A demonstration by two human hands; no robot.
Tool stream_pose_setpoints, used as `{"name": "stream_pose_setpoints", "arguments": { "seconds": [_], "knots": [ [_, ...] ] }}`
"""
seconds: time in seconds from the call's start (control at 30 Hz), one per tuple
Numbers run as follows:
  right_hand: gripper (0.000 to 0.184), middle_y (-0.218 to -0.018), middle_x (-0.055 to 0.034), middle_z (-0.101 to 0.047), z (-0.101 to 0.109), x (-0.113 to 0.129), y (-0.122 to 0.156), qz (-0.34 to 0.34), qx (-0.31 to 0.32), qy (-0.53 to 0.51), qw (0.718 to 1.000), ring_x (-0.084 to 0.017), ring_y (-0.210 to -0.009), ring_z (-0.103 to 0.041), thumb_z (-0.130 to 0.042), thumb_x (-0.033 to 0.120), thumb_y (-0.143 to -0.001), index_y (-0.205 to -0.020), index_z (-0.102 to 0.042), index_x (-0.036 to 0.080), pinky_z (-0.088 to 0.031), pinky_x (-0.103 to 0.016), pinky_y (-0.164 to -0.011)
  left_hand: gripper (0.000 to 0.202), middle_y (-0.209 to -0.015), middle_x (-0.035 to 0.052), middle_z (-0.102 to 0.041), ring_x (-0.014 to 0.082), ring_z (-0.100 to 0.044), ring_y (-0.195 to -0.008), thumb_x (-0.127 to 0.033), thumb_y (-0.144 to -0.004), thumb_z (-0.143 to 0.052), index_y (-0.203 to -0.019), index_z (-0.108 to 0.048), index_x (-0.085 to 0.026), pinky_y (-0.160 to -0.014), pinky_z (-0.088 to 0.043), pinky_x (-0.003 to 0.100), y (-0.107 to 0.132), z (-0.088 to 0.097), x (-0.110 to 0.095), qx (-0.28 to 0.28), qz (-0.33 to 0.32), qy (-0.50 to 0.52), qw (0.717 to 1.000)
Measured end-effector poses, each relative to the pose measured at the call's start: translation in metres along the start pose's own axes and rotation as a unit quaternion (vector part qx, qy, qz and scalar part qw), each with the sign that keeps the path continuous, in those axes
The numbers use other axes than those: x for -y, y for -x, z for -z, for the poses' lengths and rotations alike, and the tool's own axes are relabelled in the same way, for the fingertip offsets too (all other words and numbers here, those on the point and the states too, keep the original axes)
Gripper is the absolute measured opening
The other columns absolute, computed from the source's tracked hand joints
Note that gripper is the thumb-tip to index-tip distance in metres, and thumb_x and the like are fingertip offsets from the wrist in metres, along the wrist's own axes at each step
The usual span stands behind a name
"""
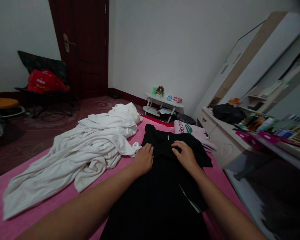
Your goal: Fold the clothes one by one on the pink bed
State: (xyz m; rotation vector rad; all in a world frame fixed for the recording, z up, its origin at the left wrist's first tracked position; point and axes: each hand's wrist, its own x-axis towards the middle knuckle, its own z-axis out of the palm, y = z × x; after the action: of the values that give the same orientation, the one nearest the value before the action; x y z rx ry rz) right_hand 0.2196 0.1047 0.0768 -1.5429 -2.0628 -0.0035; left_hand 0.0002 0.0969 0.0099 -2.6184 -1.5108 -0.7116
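A black garment (162, 200) lies spread along the pink bed cover (126, 162), its far end reaching the middle of the bed. My left hand (144, 157) rests palm down on the garment's left edge, fingers stretched forward. On the right part of the cloth lies my right hand (185, 154), open, with its fingers slightly bent and the thumb apart. A small white tag (168, 137) shows near the far end, and a pale line (190, 199) runs along the right side. Left of the garment is a heap of crumpled white cloth (90, 143), near my left hand.
A folded pale pink cloth with lettering (197, 135) lies beyond the garment. Beyond the bed stands a small white table (162, 100). A dresser (222, 143) borders the right side. At the back left, a folding chair (46, 63) holds a red bag (43, 81) near a dark door (87, 40).
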Motion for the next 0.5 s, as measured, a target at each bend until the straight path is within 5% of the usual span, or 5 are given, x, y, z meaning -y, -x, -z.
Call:
{"name": "stream_pose_setpoints", "arguments": {
  "seconds": [0.2, 0.33, 0.5],
  "knots": [
    [0.044, -0.118, -0.0094, -0.065, -0.061, 0.009, -0.068, -0.069, 0.050, 0.068, 0.994, -0.021, -0.108, -0.061, -0.056, 0.034, -0.087, -0.127, -0.053, 0.016, -0.047, -0.031, -0.088, 0.050, -0.145, 0.0182, -0.042, 0.0307, -0.035, -0.136, -0.024, -0.092, -0.040, -0.137, -0.046, -0.004, -0.111, -0.032, 0.042, 0.003, 0.001, 0.001, -0.009, -0.004, -0.010, 1.000],
    [0.031, -0.102, -0.0065, -0.071, -0.079, -0.001, -0.087, -0.099, 0.071, 0.119, 0.985, -0.023, -0.099, -0.065, -0.058, 0.041, -0.085, -0.108, -0.065, 0.022, -0.047, -0.031, -0.080, 0.052, -0.148, 0.0181, -0.037, 0.0316, -0.032, -0.138, -0.026, -0.092, -0.041, -0.139, -0.044, -0.006, -0.112, -0.028, 0.044, 0.002, -0.003, 0.001, -0.017, 0.006, -0.009, 1.000],
    [0.020, -0.097, -0.0127, -0.070, -0.083, -0.005, -0.100, -0.154, 0.065, 0.191, 0.967, -0.027, -0.094, -0.065, -0.055, 0.029, -0.086, -0.099, -0.067, 0.019, -0.046, -0.035, -0.076, 0.050, -0.149, 0.0172, -0.036, 0.0337, -0.033, -0.137, -0.031, -0.091, -0.044, -0.138, -0.047, -0.012, -0.112, -0.027, 0.049, 0.002, -0.005, 0.000, -0.010, 0.024, -0.009, 1.000]
  ]
}}
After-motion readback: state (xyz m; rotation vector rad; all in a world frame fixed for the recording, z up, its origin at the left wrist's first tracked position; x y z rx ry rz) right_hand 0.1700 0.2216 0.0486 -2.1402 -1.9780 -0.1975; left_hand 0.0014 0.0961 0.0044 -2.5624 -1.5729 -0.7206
